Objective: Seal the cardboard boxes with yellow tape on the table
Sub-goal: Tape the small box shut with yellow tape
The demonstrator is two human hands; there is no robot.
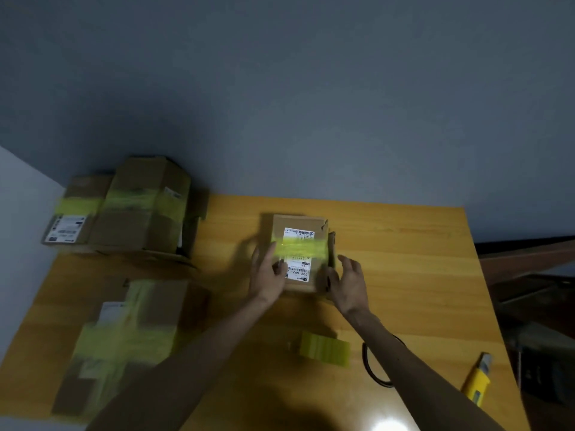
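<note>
Both hands were at the small cardboard box (295, 223) near the desk's (404, 275) middle. I saw the left hand (269, 275) resting loose-fingered on its left top, and the right hand (350, 283) spread beside its right flank with the thumb touching. Yellow tape (300, 248) crossed its label. A tape roll (323, 349) lay nearer the front edge, and taped boxes (124, 213) lined the left edge.

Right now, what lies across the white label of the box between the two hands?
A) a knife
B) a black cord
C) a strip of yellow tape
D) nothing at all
C: a yellow tape strip runs crosswise over the label on the box, between the left hand and the right hand.
</note>
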